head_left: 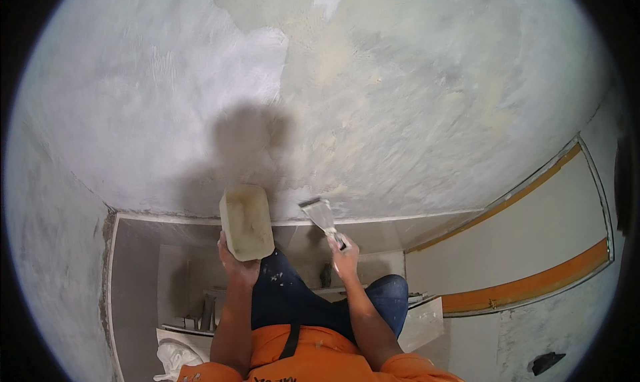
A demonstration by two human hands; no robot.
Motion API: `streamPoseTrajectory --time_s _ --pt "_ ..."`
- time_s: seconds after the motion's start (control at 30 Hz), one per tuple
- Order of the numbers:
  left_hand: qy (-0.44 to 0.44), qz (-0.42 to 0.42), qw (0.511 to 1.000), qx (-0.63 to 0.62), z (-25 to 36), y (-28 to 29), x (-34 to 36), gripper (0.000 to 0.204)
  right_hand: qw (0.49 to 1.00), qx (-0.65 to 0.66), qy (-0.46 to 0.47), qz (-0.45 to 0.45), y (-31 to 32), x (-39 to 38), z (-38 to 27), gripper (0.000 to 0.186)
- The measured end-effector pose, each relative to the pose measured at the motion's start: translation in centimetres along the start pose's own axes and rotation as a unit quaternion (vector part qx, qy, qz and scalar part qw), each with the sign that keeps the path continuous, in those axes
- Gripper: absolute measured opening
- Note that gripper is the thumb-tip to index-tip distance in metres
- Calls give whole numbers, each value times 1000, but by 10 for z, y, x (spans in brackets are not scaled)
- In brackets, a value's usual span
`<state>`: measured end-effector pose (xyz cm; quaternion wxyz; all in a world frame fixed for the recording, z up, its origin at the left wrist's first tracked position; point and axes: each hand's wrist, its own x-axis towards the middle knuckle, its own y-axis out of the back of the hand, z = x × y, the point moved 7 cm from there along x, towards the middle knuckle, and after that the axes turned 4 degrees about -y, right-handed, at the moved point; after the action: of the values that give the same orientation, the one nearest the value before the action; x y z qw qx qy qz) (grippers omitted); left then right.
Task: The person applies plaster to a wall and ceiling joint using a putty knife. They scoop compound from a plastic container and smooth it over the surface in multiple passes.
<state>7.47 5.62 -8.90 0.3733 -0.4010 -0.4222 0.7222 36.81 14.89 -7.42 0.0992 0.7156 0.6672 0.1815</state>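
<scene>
- The left hand (235,261) grasps the lower end of a flat, cream-coloured tray (246,221), smeared with pale filler. The tray is held up against the wall's lower edge, tilted slightly.
- The right hand (345,250) is clenched round the handle of a putty knife (321,216). Its metal blade points toward 11 o'clock from the hand and lies at the foot of the wall (400,102).
- The knife sits at 3 o'clock from the tray, near it but apart.
- The wall fills the upper part of the view. It is patchy: a white skimmed area toward 10 o'clock, greyer and yellowish patches toward 1 and 2 o'clock. A shadow falls on it just above the tray.
- The person wears an orange shirt (313,359) and dark blue trousers (293,295) flecked with white.
- An orange band (533,285) runs along a pale surface at 4 o'clock from the hands.
- A white crumpled bag (175,359) lies at 7 o'clock on the floor.
</scene>
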Motion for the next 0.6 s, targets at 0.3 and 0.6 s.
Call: streamPoseTrajectory --time_s 0.3,0.6 --pt "18 -18 999 -30 9 -6 -7 54 989 -94 -39 104 2 40 -21 24" --pt "20 -28 999 -33 1 -18 -2 58 948 -193 -217 131 69 14 172 39"
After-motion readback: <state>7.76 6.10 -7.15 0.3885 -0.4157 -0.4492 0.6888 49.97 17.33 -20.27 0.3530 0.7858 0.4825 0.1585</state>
